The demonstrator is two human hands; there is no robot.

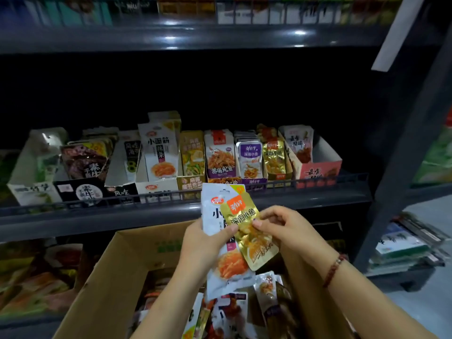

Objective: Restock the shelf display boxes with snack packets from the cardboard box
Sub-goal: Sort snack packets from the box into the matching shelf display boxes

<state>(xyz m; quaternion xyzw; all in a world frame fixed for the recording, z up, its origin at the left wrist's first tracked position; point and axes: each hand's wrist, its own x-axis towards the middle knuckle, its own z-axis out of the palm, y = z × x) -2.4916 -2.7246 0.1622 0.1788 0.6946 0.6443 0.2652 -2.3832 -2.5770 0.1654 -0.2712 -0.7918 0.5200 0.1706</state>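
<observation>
My left hand (205,243) grips a tall white snack packet (215,211) with an orange picture, held upright above the open cardboard box (117,270). My right hand (283,226) pinches a gold snack packet (249,238) that lies over the white one. Both hands are in front of the middle shelf's front rail (146,199). On that shelf stands a row of display boxes, among them a white box (159,189) with matching white packets and a gold-packet box (276,157). Several mixed packets (234,311) fill the cardboard box below my hands.
A pink display box (318,172) at the row's right end holds few packets. Black and white boxes (80,192) stand at the left. A grey upright post (411,155) rises at right, with stacked goods (403,245) behind it. Another stocked shelf (195,11) runs above.
</observation>
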